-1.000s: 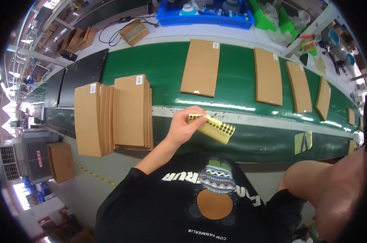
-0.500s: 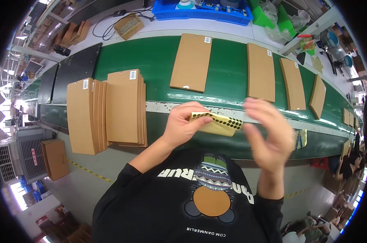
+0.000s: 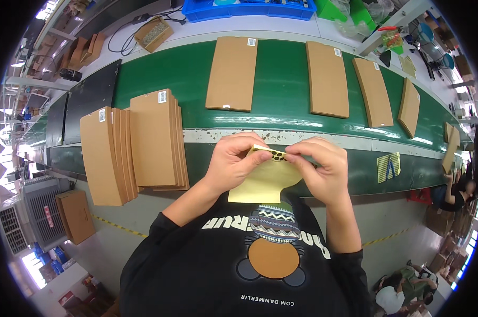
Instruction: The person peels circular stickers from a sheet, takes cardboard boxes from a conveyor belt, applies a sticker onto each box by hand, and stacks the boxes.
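Between my two hands hangs a pale yellow sticker sheet (image 3: 263,182) with black round dots along its folded upper edge. My left hand (image 3: 229,162) pinches the left end of that edge between thumb and fingers. Closed at the edge's right part, my right hand (image 3: 323,165) has thumb and forefinger pressed against the dots; its fingertips hide whether a single dot is lifted there. The plain side of the sheet drapes down in front of my chest.
Left of my hands stand two stacks of flat brown cartons (image 3: 152,140). More flat cartons (image 3: 231,74) lie along the green conveyor belt (image 3: 281,79). To the right, a blue V-shaped tool (image 3: 390,169) rests on another dotted sheet (image 3: 382,168). A blue bin (image 3: 249,11) sits beyond.
My right hand has come in leftward from beside the sheet and closed at its dotted edge. The sheet has tipped, so more of its plain side shows. The whole view has shifted slightly.
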The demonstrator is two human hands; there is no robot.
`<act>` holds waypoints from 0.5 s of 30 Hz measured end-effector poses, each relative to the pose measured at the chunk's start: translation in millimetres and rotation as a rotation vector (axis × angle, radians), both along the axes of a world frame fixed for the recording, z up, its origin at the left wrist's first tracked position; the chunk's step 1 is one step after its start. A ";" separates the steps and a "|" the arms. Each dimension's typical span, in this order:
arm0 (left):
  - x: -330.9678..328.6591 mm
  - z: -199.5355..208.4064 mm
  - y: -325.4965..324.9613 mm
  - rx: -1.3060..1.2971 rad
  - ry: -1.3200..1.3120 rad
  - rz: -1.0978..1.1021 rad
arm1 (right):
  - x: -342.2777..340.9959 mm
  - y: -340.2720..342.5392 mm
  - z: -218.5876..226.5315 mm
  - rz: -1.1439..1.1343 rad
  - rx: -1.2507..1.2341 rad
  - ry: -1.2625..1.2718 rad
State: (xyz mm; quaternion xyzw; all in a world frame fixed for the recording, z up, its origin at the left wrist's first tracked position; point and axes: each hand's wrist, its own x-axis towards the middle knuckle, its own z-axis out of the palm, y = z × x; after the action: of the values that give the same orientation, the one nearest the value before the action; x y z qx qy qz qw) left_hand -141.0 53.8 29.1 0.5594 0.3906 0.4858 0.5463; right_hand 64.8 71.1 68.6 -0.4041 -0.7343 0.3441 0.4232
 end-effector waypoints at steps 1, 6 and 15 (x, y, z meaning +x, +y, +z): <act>1.2 -0.8 0.9 0.050 0.032 0.031 | -0.2 -0.9 -0.3 0.006 0.014 -0.014; 4.5 1.2 3.6 0.188 0.136 0.107 | -4.9 -0.9 1.1 0.029 0.122 -0.037; 8.4 1.8 2.4 0.318 0.298 0.166 | -11.1 -5.8 -4.0 -0.066 0.183 -0.097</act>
State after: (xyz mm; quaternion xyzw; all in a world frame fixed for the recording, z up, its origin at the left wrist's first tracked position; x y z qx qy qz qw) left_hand -132.6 56.2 30.9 0.6699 0.4304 0.4965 0.3457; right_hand 53.7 65.3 64.6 -0.4038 -0.7685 0.2416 0.4335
